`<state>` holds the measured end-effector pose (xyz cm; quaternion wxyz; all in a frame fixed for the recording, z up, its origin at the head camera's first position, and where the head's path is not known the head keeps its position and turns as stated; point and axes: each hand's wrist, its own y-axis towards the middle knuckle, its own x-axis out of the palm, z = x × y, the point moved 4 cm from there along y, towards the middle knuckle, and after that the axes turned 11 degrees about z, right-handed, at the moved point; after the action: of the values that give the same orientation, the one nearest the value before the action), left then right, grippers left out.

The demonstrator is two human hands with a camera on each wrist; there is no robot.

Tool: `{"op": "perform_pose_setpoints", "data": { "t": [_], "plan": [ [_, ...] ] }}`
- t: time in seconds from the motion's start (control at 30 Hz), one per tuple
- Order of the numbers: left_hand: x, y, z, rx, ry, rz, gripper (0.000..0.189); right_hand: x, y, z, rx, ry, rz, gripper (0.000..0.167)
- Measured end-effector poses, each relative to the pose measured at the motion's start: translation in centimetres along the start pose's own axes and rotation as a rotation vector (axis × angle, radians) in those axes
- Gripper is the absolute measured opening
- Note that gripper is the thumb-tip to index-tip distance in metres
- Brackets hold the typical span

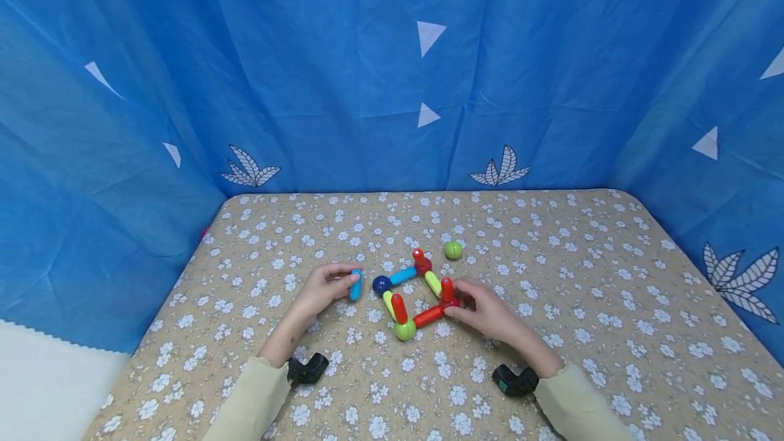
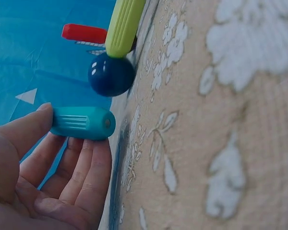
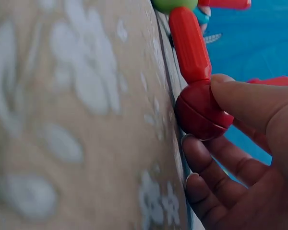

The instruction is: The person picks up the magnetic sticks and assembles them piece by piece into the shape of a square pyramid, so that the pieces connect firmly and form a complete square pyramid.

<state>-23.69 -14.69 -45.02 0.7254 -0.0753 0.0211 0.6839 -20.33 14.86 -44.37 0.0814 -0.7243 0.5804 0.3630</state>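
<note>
My left hand (image 1: 321, 289) pinches a light blue toy building rod (image 2: 79, 122) between thumb and fingers, just left of the dark blue ball (image 1: 382, 284). In the left wrist view the rod's end lies apart from that ball. My right hand (image 1: 488, 312) grips the red ball (image 3: 201, 111) at the near right corner of a four-sided frame of rods and balls. A lying red rod (image 1: 428, 316) joins this ball to a green ball (image 1: 405, 330). Red rods stand upright on the green ball and both red balls; the dark blue ball has none.
A loose green ball (image 1: 453, 250) lies behind the frame. The table is covered by a floral cloth (image 1: 306, 373), with a blue curtain (image 1: 367, 73) behind it and at the sides. Black wrist devices (image 1: 308, 369) are worn on both forearms.
</note>
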Motion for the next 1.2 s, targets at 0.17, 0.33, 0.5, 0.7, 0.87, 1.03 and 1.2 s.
{"op": "perform_pose_setpoints", "data": {
  "t": [0.17,0.33,0.5,0.7,0.87,1.03,1.2],
  "plan": [
    [-0.1,-0.2,0.0,0.019,0.015,-0.012,0.038,-0.4,0.1,0.5,0.081,-0.003,0.005,0.027],
    [-0.1,-0.2,-0.1,0.029,0.028,-0.023,0.038,-0.2,0.3,0.8,0.179,-0.012,0.016,0.041],
    [-0.1,-0.1,-0.2,0.008,0.032,-0.017,0.037,-0.1,0.5,0.9,0.183,-0.032,0.036,0.034],
    [0.0,-0.2,-0.1,0.036,0.012,-0.024,0.040,-0.2,0.6,1.2,0.130,-0.031,0.048,0.026],
    [0.1,-0.3,0.1,0.075,-0.012,-0.032,0.042,-0.4,0.8,1.2,0.113,-0.030,0.071,0.025],
    [0.5,-0.3,0.2,0.023,-0.037,-0.052,0.041,-0.3,1.1,1.2,0.095,-0.028,0.086,0.025],
    [1.0,-0.4,0.3,-0.023,-0.103,-0.086,0.040,-0.1,1.7,1.4,0.123,0.013,0.102,0.031]
  ]
}}
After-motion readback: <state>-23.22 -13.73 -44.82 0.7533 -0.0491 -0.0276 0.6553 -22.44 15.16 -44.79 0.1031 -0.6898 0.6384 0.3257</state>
